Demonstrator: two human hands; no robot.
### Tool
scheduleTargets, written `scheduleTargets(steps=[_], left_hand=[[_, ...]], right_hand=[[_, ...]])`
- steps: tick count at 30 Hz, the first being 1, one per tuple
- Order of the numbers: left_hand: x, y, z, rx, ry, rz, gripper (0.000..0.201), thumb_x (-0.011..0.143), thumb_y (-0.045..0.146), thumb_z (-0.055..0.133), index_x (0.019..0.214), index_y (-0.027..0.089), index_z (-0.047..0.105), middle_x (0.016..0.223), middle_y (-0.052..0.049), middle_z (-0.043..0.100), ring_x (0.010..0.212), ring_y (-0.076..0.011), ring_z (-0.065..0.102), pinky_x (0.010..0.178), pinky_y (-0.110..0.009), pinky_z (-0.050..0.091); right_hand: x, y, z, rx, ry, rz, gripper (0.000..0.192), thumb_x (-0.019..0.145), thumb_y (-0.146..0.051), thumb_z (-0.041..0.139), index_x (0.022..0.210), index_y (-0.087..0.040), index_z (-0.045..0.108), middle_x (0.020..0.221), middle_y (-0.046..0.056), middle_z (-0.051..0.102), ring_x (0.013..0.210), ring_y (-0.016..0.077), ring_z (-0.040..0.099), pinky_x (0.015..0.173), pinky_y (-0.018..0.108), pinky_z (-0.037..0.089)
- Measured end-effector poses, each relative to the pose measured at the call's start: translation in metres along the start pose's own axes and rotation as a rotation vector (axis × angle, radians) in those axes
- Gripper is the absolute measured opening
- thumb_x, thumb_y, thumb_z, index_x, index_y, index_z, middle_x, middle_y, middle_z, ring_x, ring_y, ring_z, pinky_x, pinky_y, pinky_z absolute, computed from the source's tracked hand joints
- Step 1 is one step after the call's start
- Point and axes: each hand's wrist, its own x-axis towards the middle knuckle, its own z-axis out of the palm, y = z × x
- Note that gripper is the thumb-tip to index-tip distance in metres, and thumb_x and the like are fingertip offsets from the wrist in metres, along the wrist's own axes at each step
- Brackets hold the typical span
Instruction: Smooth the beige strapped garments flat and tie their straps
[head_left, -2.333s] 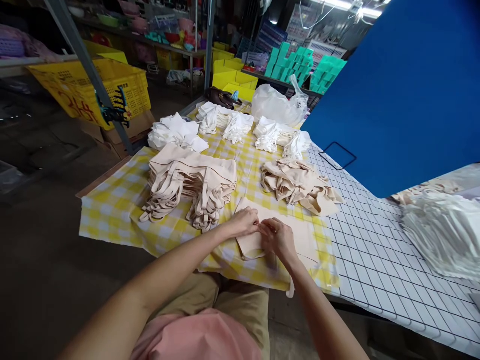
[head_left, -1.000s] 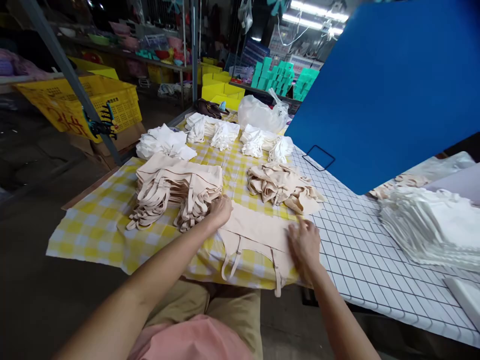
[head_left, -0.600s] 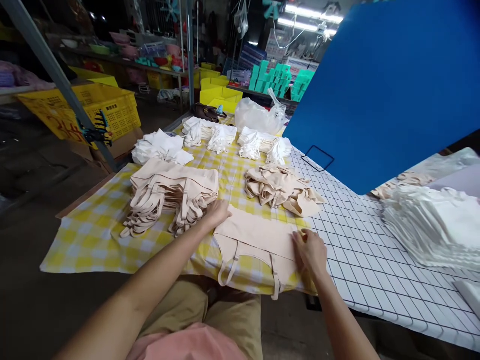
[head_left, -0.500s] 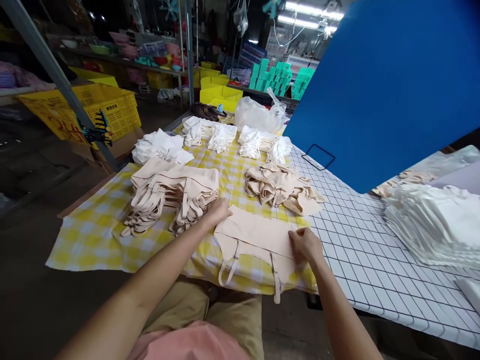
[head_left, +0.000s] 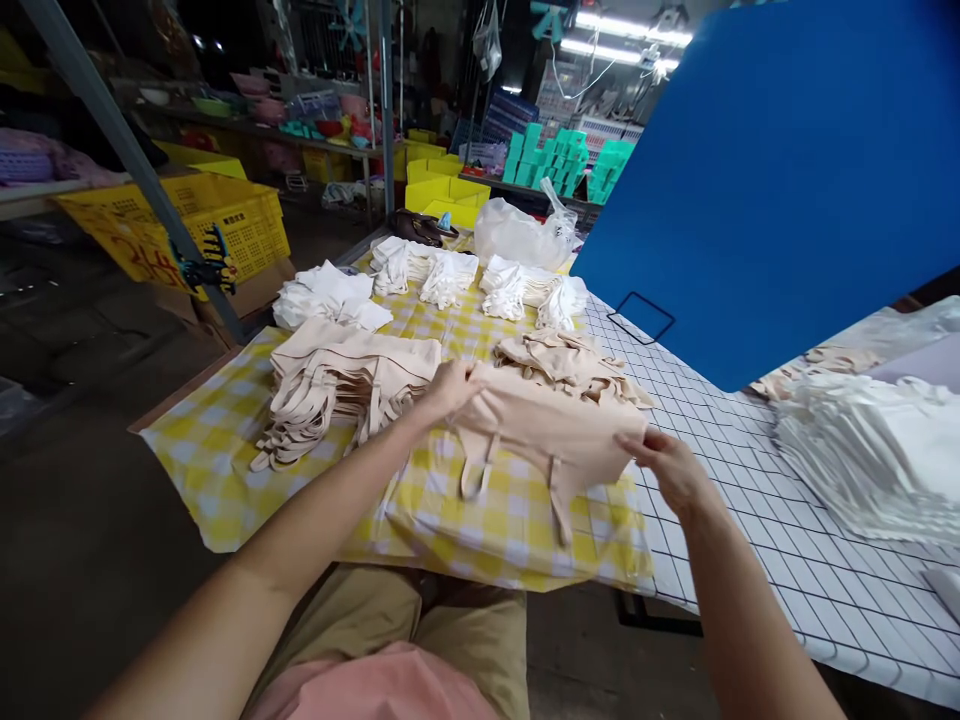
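A beige camisole (head_left: 551, 425) with thin straps is stretched between my hands, lifted off the checked cloth, its straps hanging toward me. My left hand (head_left: 452, 388) pinches its upper left corner. At the opposite end, my right hand (head_left: 667, 465) grips the right edge between thumb and fingers. Left of it lies a neat stack of beige camisoles (head_left: 352, 365), straps drooping over the near side. Just behind the held piece is a loose, crumpled heap of beige garments (head_left: 574, 358), partly covered by it.
A yellow checked cloth (head_left: 247, 500) covers the table, beside a white grid-patterned cloth (head_left: 750, 540). White garment stacks (head_left: 424, 268) and a plastic bag (head_left: 517, 232) sit farther back. A large blue panel (head_left: 772, 190) rises at right, near a white stack (head_left: 870, 450). A metal post (head_left: 135, 170) stands left.
Both hands have raised the beige camisole from the cloth and moved it away from me. My right hand has gone rightward, pulling the garment wider.
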Motion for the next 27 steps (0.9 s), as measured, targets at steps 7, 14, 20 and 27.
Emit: scheduleTargets(steps=[7,14,20,27], left_hand=[[-0.019,0.0,-0.022,-0.086,0.354,0.447,0.004,0.072,0.013,0.059,0.069,0.015,0.061,0.078,0.0,0.055,0.077,-0.0139,0.054,0.07,-0.024,0.042],[-0.103,-0.067,0.014,0.405,-0.006,0.675,0.021,0.074,-0.002,0.043,0.073,0.016,0.053,0.085,-0.003,0.059,0.087,-0.0173,0.053,0.088,-0.036,0.041],[-0.127,-0.081,0.015,0.389,-0.111,0.665,0.02,0.073,-0.001,0.045,0.081,0.016,0.054,0.094,-0.007,0.06,0.097,-0.0189,0.055,0.09,-0.033,0.045],[-0.123,-0.086,0.016,0.41,-0.152,0.703,0.03,0.078,0.003,0.045,0.098,0.017,0.063,0.116,-0.01,0.059,0.112,-0.0212,0.053,0.095,-0.037,0.046]], right_hand=[[-0.025,-0.007,-0.018,-0.078,0.083,-0.31,0.026,0.062,-0.043,0.068,0.075,-0.021,0.063,0.095,0.005,0.061,0.078,0.0193,0.055,0.059,0.029,0.045],[-0.079,0.08,0.013,-0.389,-0.207,-0.442,0.004,0.073,-0.024,0.052,0.075,-0.022,0.056,0.108,0.009,0.061,0.102,0.0237,0.057,0.079,0.035,0.048],[-0.101,0.099,0.014,-0.54,-0.217,-0.519,0.025,0.079,-0.016,0.043,0.094,-0.023,0.06,0.11,0.008,0.063,0.113,0.023,0.054,0.085,0.037,0.049],[-0.106,0.108,0.014,-0.519,-0.178,-0.524,0.027,0.083,-0.023,0.045,0.094,-0.026,0.07,0.112,0.008,0.063,0.116,0.0253,0.052,0.086,0.039,0.05]])
